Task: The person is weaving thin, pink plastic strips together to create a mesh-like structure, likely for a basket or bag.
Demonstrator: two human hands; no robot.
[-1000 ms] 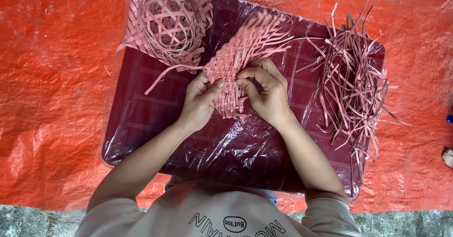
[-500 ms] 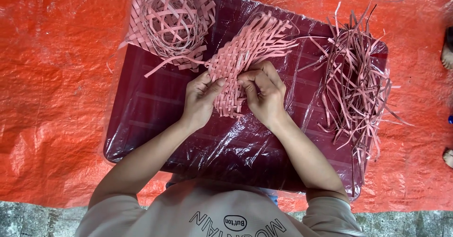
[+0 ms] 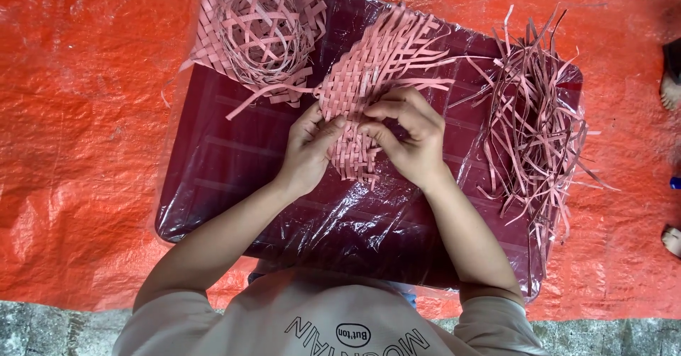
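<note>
Your left hand [image 3: 306, 147] and your right hand [image 3: 408, 137] meet at the middle of the surface [image 3: 234, 179], which is a dark red board wrapped in clear plastic film. Between them lies the mat [image 3: 365, 79], a pink piece woven from flat strips, long and narrow, running from your hands up toward the far edge. Its far end is not closed: loose strip ends spread out there like a fan.

The grip of your left hand is pressed together on the left edge of the mat, thumb on top and the fingers curled beside it. The grip of your right hand pinches the mat at its middle, the fingers bent over the weave, with one strip running out to the right just above the knuckles. The two hands are very near each other, almost touching.

At the far left corner of the surface rests an open ball [image 3: 259, 30] of the same pink strips, lying on another flat woven piece [image 3: 213, 40]. On the right side lies a loose heap of strips [image 3: 535, 115], partly hanging over the edge. Under everything is an orange tarp [image 3: 78, 143].
</note>
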